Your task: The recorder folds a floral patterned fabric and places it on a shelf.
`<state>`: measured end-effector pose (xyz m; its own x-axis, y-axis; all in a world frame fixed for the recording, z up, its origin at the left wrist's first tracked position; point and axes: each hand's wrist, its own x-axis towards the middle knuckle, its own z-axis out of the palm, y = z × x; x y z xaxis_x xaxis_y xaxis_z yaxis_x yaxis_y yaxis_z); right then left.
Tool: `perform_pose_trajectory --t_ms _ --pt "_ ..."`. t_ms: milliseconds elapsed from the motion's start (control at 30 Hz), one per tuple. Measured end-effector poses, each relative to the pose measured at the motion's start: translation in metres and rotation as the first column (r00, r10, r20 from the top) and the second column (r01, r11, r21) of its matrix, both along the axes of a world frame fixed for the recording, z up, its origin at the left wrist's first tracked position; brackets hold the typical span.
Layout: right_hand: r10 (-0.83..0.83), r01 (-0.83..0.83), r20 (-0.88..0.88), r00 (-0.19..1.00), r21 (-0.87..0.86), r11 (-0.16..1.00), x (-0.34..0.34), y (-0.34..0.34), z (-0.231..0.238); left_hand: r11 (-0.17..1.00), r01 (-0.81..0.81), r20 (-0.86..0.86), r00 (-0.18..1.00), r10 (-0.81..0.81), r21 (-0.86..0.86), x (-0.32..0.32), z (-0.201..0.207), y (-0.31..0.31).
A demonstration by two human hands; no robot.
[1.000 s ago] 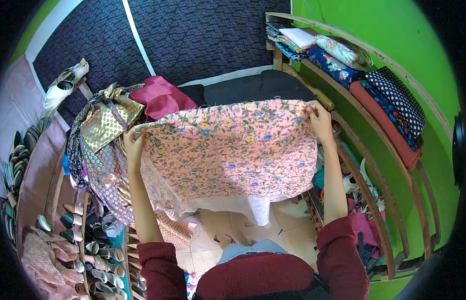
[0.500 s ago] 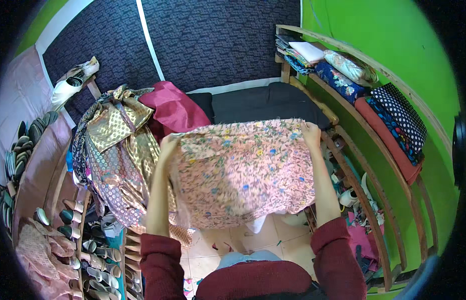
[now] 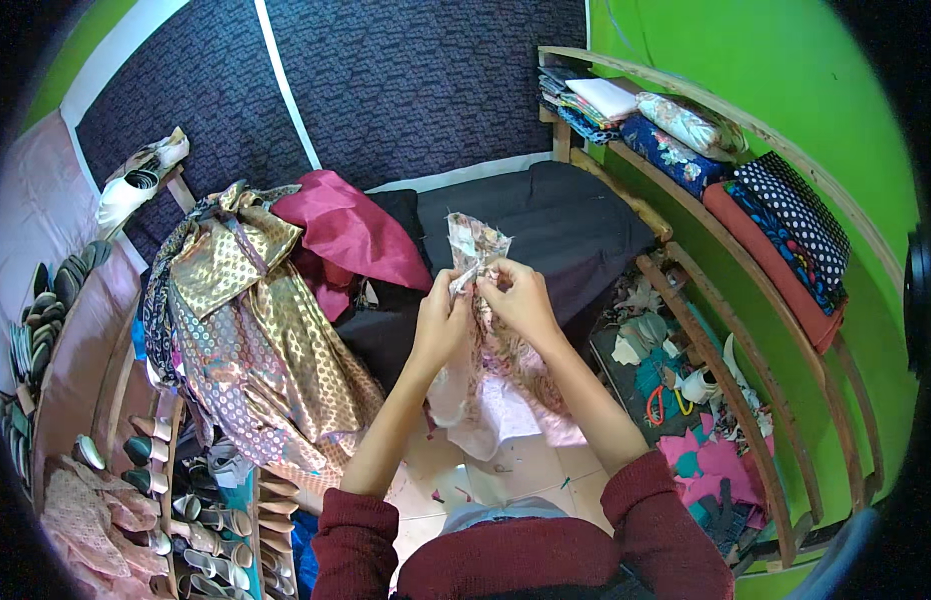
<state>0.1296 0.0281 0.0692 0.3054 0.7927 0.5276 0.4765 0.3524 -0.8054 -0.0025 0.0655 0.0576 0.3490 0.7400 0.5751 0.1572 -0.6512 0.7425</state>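
Observation:
I hold a pink floral cloth [image 3: 491,385] up in front of me, folded in half so it hangs in a narrow strip. My left hand [image 3: 442,322] and my right hand [image 3: 517,297] meet at its top corners, both pinching the fabric, almost touching each other. The cloth's top edge [image 3: 473,242] sticks up above my fingers and the rest drapes down between my forearms toward the floor.
A heap of gold patterned fabric [image 3: 248,330] and a magenta cloth [image 3: 344,232] lie to the left on a dark mattress [image 3: 566,215]. A wooden shelf [image 3: 726,330] on the right holds folded fabrics [image 3: 776,220] and scraps. Rows of shoes [image 3: 176,480] sit at lower left.
The cloth was spread wide between my hands. I have brought both hands together in the middle, folding it in half, so it now hangs narrow.

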Motion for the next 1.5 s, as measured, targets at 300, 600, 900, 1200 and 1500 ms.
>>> perform_pose_trajectory --t_ms 300,600,900,1200,1500 --pt "0.050 -0.052 -0.027 0.998 -0.094 0.994 -0.005 -0.003 -0.003 0.975 0.072 -0.003 0.997 -0.074 -0.210 -0.005 -0.011 -0.002" --pt "0.398 -0.432 -0.321 0.859 -0.040 0.901 -0.010 0.001 -0.004 0.668 0.648 0.321 0.761 -0.563 -0.365 -0.017 -0.013 0.000" --pt "0.184 -0.166 0.492 0.851 -0.082 0.983 0.050 -0.036 0.013 0.791 0.511 0.098 0.854 -0.510 -0.336 -0.053 -0.005 0.011" --pt "0.211 0.102 0.799 0.564 -0.321 0.942 0.096 -0.037 -0.005 0.936 0.352 -0.010 0.936 -0.352 -0.027 -0.068 0.040 0.005" --pt "0.623 -0.545 -0.420 0.659 0.304 0.781 0.096 -0.041 -0.025 0.999 0.044 0.428 0.903 -0.050 0.025 -0.048 0.039 0.020"
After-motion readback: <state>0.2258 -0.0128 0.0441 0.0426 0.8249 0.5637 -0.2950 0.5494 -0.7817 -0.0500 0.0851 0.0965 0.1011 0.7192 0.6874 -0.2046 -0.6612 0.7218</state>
